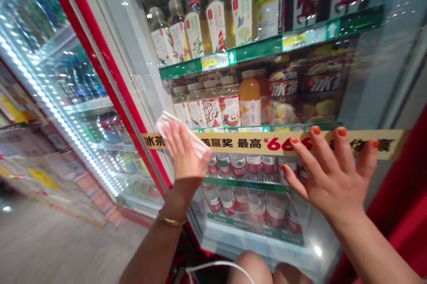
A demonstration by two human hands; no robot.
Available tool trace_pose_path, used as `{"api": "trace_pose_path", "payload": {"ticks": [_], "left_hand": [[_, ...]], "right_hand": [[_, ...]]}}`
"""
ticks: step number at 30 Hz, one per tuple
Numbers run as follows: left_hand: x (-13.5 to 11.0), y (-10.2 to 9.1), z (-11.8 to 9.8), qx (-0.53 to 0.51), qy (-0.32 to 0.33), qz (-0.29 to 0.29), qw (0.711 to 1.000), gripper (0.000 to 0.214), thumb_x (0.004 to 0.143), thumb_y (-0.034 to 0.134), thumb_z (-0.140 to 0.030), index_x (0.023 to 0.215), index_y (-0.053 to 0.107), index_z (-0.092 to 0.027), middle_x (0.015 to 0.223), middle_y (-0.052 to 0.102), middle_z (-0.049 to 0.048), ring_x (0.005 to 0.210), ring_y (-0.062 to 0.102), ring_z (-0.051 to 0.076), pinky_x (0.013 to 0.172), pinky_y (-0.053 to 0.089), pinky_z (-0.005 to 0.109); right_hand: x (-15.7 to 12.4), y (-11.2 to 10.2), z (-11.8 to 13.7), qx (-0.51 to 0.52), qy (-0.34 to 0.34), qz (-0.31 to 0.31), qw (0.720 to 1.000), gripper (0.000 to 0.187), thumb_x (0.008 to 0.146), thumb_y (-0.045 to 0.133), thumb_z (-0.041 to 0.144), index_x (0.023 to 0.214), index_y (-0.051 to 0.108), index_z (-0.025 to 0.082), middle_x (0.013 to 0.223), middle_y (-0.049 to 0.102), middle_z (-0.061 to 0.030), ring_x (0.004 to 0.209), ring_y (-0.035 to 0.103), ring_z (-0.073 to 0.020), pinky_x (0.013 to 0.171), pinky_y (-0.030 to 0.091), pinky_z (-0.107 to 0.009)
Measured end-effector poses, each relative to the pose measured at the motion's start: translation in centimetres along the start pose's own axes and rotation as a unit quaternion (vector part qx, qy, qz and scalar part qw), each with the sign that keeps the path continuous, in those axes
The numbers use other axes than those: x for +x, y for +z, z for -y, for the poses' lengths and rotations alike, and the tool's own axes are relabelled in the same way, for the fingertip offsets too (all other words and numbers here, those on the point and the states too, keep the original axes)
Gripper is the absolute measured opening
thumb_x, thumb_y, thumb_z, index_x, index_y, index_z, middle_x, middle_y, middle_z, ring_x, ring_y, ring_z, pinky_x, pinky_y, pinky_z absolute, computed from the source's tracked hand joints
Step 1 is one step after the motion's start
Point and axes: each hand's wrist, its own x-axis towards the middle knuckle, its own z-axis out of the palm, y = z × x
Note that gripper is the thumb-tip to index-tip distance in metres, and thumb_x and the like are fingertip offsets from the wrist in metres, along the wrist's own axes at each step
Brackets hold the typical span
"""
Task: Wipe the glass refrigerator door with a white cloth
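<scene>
With its fingers stretched out, my left hand (184, 152) presses a folded white cloth (164, 120) flat against the glass door of a drinks fridge (258, 63). The cloth lies over part of a yellow strip with printed characters (248, 143) that runs across the glass. On the right, my right hand (333, 175) is spread with its fingertips at that same strip, holding nothing. Behind the glass, bottled drinks (220, 106) stand in rows on green-edged shelves; my hands cover some of them.
A red and metal door frame (110, 79) slants down the left. Beyond it stands another lit fridge (90, 75), and stacked cartons (43, 168) rest on the grey floor (66, 248). My knees (251, 268) and a white cord (218, 264) are at the bottom.
</scene>
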Motion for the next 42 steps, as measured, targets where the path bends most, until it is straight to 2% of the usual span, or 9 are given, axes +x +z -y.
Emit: {"api": "trace_pose_path", "payload": {"ticks": [5,9,13,19,25,28,33,38,42], "left_hand": [[-8.0,0.9,0.1,0.005,0.177,0.025,0.984,0.105,0.101,0.049,-0.081,0.181,0.018,-0.019,0.182,0.034,0.0200,0.175,0.016,0.045,0.143,0.018,0.071],[-2.8,-1.0,2.2,-0.024,-0.044,-0.003,0.999,0.092,0.109,0.040,-0.065,0.182,0.007,-0.021,0.188,0.016,0.0153,0.174,0.009,0.051,0.139,0.013,0.084],[0.8,-1.0,-1.3,-0.017,0.004,0.018,1.000,0.110,0.103,0.049,-0.076,0.181,0.004,-0.012,0.189,0.001,0.0186,0.175,-0.003,0.048,0.142,0.011,0.077],[-8.9,1.6,-0.8,0.013,0.199,0.071,0.977,0.108,0.090,0.065,-0.086,0.171,0.045,-0.017,0.176,0.046,0.0234,0.174,0.018,0.048,0.142,0.018,0.071],[0.2,-0.4,1.2,-0.038,-0.088,-0.027,0.995,0.122,0.098,0.027,-0.092,0.178,0.001,-0.002,0.186,-0.009,0.0321,0.173,-0.021,0.048,0.137,-0.011,0.078],[1.9,0.1,-2.0,-0.048,-0.029,-0.045,0.997,0.129,0.092,0.021,-0.100,0.178,0.001,-0.005,0.186,-0.004,0.0322,0.174,-0.020,0.045,0.137,-0.011,0.076],[-4.1,2.0,-1.0,-0.023,0.164,-0.032,0.986,0.116,0.098,0.030,-0.093,0.181,0.005,-0.017,0.185,0.022,0.0270,0.178,0.000,0.038,0.141,-0.009,0.068],[0.7,-0.4,2.3,-0.041,-0.049,-0.012,0.998,0.116,0.099,0.024,-0.092,0.180,0.003,-0.012,0.187,-0.010,0.0288,0.172,-0.024,0.046,0.132,-0.018,0.079],[5.1,-1.5,1.1,-0.054,-0.066,-0.047,0.995,0.121,0.092,0.016,-0.100,0.180,0.019,-0.018,0.188,-0.015,0.0221,0.172,-0.025,0.046,0.130,-0.023,0.079]], "right_hand": [[0.1,0.2,0.3,0.000,0.002,0.003,1.000,0.083,0.103,0.068,0.054,0.177,0.034,0.038,0.177,0.050,-0.0030,0.171,0.035,-0.0350,0.143,0.011,-0.062],[0.5,0.1,0.1,-0.009,-0.025,-0.008,1.000,0.080,0.106,0.063,0.052,0.177,0.033,0.032,0.185,0.031,-0.0012,0.176,0.018,-0.0278,0.145,0.005,-0.055],[0.6,-0.3,-0.1,-0.010,-0.030,0.003,1.000,0.080,0.106,0.067,0.048,0.177,0.034,0.031,0.186,0.025,-0.0024,0.177,0.016,-0.0282,0.145,0.004,-0.056],[0.4,0.0,0.1,-0.004,-0.029,-0.013,1.000,0.079,0.106,0.064,0.052,0.177,0.035,0.031,0.185,0.030,-0.0022,0.176,0.018,-0.0279,0.145,0.004,-0.055],[0.5,0.2,0.0,-0.001,-0.021,-0.018,1.000,0.081,0.105,0.064,0.051,0.177,0.033,0.032,0.183,0.034,-0.0026,0.176,0.019,-0.0279,0.145,0.006,-0.057],[0.4,0.2,0.1,0.010,-0.019,-0.022,1.000,0.078,0.106,0.064,0.050,0.177,0.035,0.032,0.185,0.030,-0.0016,0.176,0.020,-0.0277,0.145,0.005,-0.056],[0.2,0.4,0.3,0.015,-0.006,-0.008,1.000,0.084,0.104,0.066,0.052,0.178,0.030,0.036,0.180,0.041,-0.0024,0.174,0.027,-0.0298,0.144,0.009,-0.059],[0.0,0.3,0.3,0.014,0.007,-0.007,1.000,0.085,0.102,0.069,0.052,0.178,0.031,0.037,0.177,0.048,-0.0040,0.171,0.034,-0.0324,0.143,0.011,-0.061],[-0.1,0.3,0.3,0.022,0.012,-0.009,1.000,0.082,0.103,0.069,0.051,0.176,0.036,0.037,0.175,0.051,-0.0048,0.170,0.037,-0.0335,0.143,0.011,-0.062]]}}
